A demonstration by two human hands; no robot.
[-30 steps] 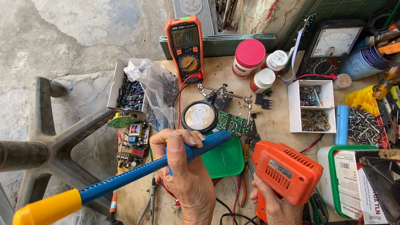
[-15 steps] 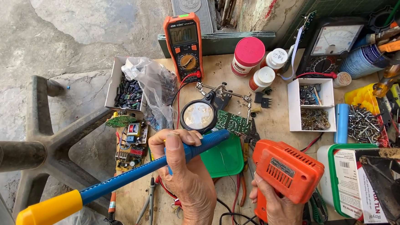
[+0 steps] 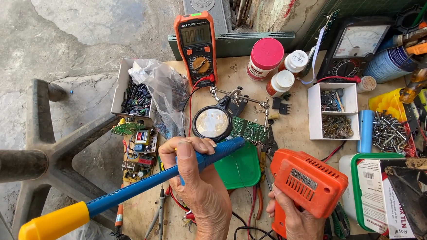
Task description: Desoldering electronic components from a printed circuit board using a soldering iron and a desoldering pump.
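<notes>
The left hand (image 3: 197, 184) was curled tight round a blue pump (image 3: 144, 184), its yellow end pointing to eight o'clock and its tip toward a green board (image 3: 248, 130) at two o'clock. The right hand (image 3: 296, 220) clutched an orange gun (image 3: 307, 183) at three o'clock, beside a green tray (image 3: 243, 169).
</notes>
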